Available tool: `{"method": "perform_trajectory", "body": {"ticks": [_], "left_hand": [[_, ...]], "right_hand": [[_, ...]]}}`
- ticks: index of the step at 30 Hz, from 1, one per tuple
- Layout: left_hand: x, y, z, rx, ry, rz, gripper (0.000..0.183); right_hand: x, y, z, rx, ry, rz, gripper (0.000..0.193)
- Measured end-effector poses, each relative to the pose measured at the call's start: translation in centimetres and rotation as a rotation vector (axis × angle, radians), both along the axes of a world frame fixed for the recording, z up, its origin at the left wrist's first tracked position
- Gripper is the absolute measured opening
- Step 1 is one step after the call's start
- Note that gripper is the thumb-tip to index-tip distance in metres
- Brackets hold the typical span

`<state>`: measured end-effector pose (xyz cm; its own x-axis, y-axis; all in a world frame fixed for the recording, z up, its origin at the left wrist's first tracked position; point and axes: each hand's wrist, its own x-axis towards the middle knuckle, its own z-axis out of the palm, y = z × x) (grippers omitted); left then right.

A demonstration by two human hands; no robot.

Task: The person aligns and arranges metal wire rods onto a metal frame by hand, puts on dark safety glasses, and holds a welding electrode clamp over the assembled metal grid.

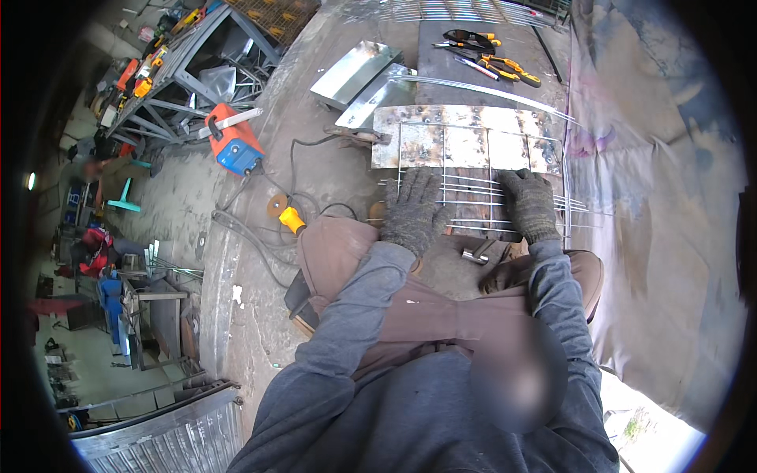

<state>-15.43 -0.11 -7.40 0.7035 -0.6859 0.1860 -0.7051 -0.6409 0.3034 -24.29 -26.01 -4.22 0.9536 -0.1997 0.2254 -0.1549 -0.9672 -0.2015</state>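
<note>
Both my hands wear dark grey knit gloves and rest over a grid of thin metal rods (471, 189). My left hand (415, 206) lies palm down across the rods at the left side, fingers spread. At the right side, my right hand (530, 203) curls its fingers over the rod ends; what lies under the palm is hidden. The grid's far part overlaps a scorched metal plate (422, 146). Just nearer than the rods, between my hands, is a short metal cylinder (475, 256). A clamp-like holder (359, 135) touches the plate's left edge.
Bent sheet-metal pieces (356, 75), loose rods (489, 91) and yellow-black pliers (511, 69) lie beyond the plate. Left are an orange-and-blue machine (234, 142), cables (260, 236) and a yellow disc tool (290, 218). A grey sheet (631, 205) hangs at right.
</note>
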Motion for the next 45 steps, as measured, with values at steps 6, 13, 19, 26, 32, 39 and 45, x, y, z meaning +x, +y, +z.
{"method": "perform_trajectory", "body": {"ticks": [6, 13, 19, 26, 32, 39, 45], "left_hand": [[-0.1, -0.3, -0.1, 0.043, -0.049, 0.000, 0.071], [-0.3, -0.4, 1.5, 0.106, 0.072, 0.034, 0.073], [-0.3, -0.5, 0.4, 0.076, 0.030, 0.004, 0.075], [0.0, -0.2, 0.3, 0.071, -0.002, 0.028, 0.073], [0.3, 0.2, 1.1, -0.036, 0.029, 0.019, 0.068], [-0.2, -0.8, 1.6, -0.082, 0.107, 0.061, 0.067], [-0.4, -0.7, 2.1, -0.173, 0.102, 0.092, 0.068]], "right_hand": [[0.1, -0.4, -0.1, 0.041, -0.021, -0.046, 0.024], [0.6, 0.5, 0.2, 0.000, -0.040, -0.023, 0.022], [1.4, 1.9, 0.6, -0.113, -0.022, 0.001, 0.024], [2.6, 3.1, 1.9, 0.104, -0.305, 0.129, 0.023], [8.2, -0.3, 2.7, 0.087, -0.272, 0.032, 0.016], [18.7, -6.0, 1.6, -0.122, 0.027, -0.108, 0.025], [22.4, -8.5, 0.5, -0.467, 0.130, -0.015, 0.031]]}}
